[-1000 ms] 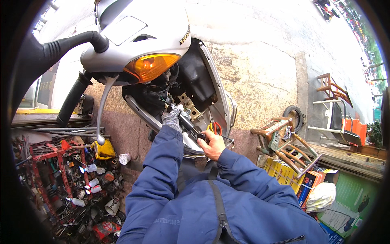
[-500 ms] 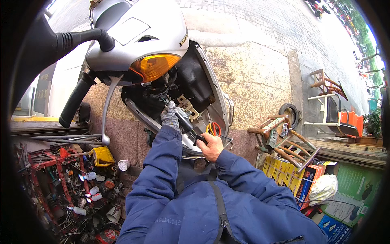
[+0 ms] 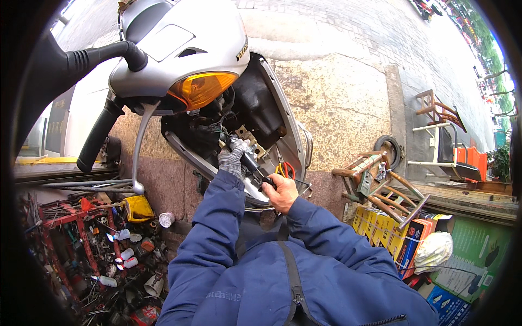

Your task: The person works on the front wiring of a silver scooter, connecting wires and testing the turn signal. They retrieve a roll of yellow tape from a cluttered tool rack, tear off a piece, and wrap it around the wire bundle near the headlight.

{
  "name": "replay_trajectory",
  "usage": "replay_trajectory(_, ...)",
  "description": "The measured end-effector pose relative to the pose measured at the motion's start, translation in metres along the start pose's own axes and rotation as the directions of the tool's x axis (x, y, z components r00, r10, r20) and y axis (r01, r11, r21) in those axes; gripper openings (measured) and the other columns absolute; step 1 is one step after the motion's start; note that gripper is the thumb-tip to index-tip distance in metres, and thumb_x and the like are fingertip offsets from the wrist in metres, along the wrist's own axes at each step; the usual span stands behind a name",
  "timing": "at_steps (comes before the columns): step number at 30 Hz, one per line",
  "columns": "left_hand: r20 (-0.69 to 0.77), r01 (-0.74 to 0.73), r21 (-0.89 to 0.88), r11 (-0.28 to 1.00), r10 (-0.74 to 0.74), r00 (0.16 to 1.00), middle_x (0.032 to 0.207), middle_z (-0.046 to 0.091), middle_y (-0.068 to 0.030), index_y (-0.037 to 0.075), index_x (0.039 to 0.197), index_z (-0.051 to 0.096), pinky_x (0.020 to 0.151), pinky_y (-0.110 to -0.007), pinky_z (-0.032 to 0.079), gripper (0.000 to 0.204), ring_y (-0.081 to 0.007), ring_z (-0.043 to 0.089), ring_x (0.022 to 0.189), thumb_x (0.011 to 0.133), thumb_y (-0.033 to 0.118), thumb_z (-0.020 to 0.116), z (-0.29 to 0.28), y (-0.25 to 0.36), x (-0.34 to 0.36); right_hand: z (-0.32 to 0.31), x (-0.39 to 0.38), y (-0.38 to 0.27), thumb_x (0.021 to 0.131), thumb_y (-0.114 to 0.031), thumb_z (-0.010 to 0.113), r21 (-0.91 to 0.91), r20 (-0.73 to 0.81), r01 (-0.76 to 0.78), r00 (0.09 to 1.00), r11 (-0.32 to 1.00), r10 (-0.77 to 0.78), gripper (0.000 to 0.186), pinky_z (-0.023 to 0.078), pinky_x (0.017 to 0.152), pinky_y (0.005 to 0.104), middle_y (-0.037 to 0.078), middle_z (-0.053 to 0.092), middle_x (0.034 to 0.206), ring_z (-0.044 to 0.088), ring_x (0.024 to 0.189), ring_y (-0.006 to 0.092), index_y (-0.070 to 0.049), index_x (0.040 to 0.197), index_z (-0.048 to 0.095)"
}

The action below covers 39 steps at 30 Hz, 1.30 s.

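Inside the silver scooter's opened front (image 3: 298, 130), my left hand (image 3: 231, 158), in a grey glove, has its fingers closed around the front end of a black cylindrical tool (image 3: 252, 166), beside dark wiring (image 3: 217, 122) and a light metal bracket (image 3: 246, 134). My bare right hand (image 3: 281, 193) grips the tool's black rear end. What the tool's tip touches is hidden. Red-and-yellow handled pliers (image 3: 287, 171) lie just right of the tool. The amber indicator lens (image 3: 206, 87) and brake lever (image 3: 140, 146) are above and left of my hands.
At lower left is a cluttered red tool rack (image 3: 70, 217) with a yellow container (image 3: 138, 209). To the right stand wooden stools (image 3: 361, 182), a tyre (image 3: 396, 152), a metal-framed chair (image 3: 451, 163) and stacked boxes (image 3: 375, 228). A paved street (image 3: 353, 27) runs beyond.
Both hands stay on the tool. My left hand's fingers have shifted slightly at its front end, a little rightward since half a second ago. The scooter and surroundings look the same.
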State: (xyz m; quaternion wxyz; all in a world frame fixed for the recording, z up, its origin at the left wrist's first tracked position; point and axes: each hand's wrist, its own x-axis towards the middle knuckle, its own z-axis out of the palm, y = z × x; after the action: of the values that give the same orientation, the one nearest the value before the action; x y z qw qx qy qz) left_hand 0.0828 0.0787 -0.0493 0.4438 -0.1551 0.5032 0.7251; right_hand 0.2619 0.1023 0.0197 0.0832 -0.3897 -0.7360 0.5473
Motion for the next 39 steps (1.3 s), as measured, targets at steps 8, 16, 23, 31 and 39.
replay_trajectory(8,0.063,-0.028,-0.06,0.998,0.032,0.997,0.09,0.062,-0.0095,0.009,0.1,0.053,0.061,-0.039,0.058,0.033,-0.0261,0.066,0.08,0.074,-0.005,0.067,-0.006,-0.01,-0.003,-0.011,0.006,0.002,0.085,-0.014,0.064,0.116,0.08,-0.118,0.991,0.986,0.109,0.016,0.047,0.059,0.0319,0.01,0.062,0.069,0.061,0.062,0.0193,-0.001,0.094,0.062)
replay_trajectory(16,-0.017,-0.012,-0.038,0.999,0.012,1.0,0.085,0.062,-0.0075,0.009,0.097,0.054,0.061,-0.035,0.057,0.028,-0.0222,0.065,0.074,0.076,-0.005,0.067,0.001,-0.012,0.002,-0.019,0.013,0.007,0.084,-0.018,0.065,-0.013,0.031,0.044,0.999,0.999,-0.044,0.019,0.049,0.062,0.0352,0.015,0.064,0.072,0.064,0.066,0.0264,-0.001,0.093,0.062)
replay_trajectory(23,0.012,-0.066,-0.043,0.997,0.067,0.998,0.084,0.061,-0.0073,0.01,0.097,0.054,0.061,-0.037,0.057,0.027,-0.0225,0.064,0.076,0.077,-0.002,0.067,-0.002,-0.017,0.006,-0.024,0.019,0.008,0.084,-0.018,0.065,-0.037,0.05,0.087,0.995,0.996,-0.085,0.02,0.049,0.063,0.0366,0.017,0.064,0.073,0.064,0.068,0.0293,-0.001,0.093,0.062)
replay_trajectory(31,-0.061,0.05,-0.03,0.998,-0.052,0.997,0.083,0.062,-0.0074,0.01,0.097,0.055,0.055,-0.036,0.058,0.029,-0.0217,0.063,0.066,0.074,-0.001,0.071,0.005,-0.016,-0.004,-0.029,0.024,0.01,0.082,-0.018,0.065,-0.066,0.078,0.119,0.991,0.991,-0.113,0.019,0.049,0.064,0.0409,0.019,0.063,0.073,0.063,0.071,0.0352,-0.001,0.092,0.062)
replay_trajectory(39,-0.256,-0.028,0.066,0.997,0.044,0.966,0.082,0.062,-0.0054,0.014,0.095,0.055,0.05,-0.036,0.056,0.034,-0.0188,0.061,0.062,0.072,-0.004,0.073,0.006,-0.029,0.009,-0.035,0.027,0.016,0.08,-0.014,0.064,-0.363,0.058,0.39,0.916,0.846,-0.398,0.018,0.05,0.062,0.0418,0.016,0.061,0.076,0.062,0.069,0.0341,-0.004,0.094,0.059)
